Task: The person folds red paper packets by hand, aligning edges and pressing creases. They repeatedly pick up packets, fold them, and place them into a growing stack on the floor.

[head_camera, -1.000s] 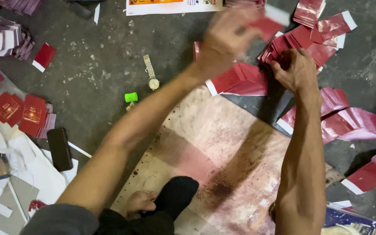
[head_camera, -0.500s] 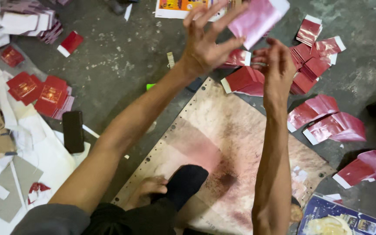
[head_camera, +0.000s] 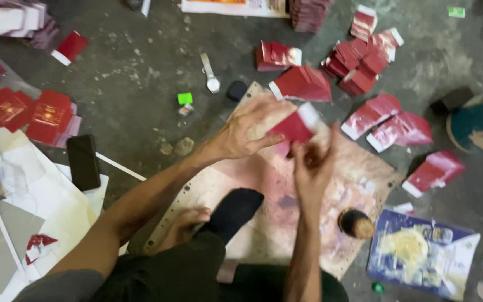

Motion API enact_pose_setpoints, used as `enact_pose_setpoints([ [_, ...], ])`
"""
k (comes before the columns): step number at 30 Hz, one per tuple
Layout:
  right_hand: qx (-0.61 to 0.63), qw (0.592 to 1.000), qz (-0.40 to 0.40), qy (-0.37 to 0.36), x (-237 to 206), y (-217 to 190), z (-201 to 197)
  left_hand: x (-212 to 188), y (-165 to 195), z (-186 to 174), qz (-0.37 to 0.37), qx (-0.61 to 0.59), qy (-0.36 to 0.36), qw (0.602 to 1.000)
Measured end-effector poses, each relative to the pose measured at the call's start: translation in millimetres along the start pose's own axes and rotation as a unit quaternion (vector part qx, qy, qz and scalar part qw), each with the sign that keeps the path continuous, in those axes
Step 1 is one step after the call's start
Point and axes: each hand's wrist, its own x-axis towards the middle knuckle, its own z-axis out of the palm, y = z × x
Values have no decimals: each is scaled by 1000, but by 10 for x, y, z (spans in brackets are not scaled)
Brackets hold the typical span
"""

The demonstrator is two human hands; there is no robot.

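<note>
A person seated on a concrete floor [head_camera: 141, 67] works a red packet [head_camera: 293, 126] with a white end between both hands above a stained board [head_camera: 359, 173]. At far left lie stacked red cards [head_camera: 40, 114], with a black phone [head_camera: 83, 161] on white paper just near of them. Farther in, a wristwatch [head_camera: 210, 74] and a small green block [head_camera: 185, 98] rest on the floor. The left hand [head_camera: 250, 130] pinches the packet between thumb and fingers; the right hand [head_camera: 313, 163], blurred, closes on its near edge. Folded red packets [head_camera: 364, 56] lie scattered far right, a blue sheet [head_camera: 420, 251] near right.
</note>
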Motion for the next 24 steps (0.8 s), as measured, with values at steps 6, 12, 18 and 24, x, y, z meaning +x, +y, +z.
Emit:
enact_pose_setpoints([
  [6, 1, 993, 75, -87, -1051, 310, -82, -567, -150, 177, -57, -65, -223, 971],
  [12, 10, 989, 126, -71, -1109, 337, -139, -689, -111, 227, -64, -10, -230, 971],
  [18, -42, 986, 143, -73, -1089, 272, -102, -718, -122, 209, -21, 44, -256, 965],
  [24, -240, 957, 90, -134, -955, 30, -8, -841, -201, 334, 19, 66, -221, 973],
])
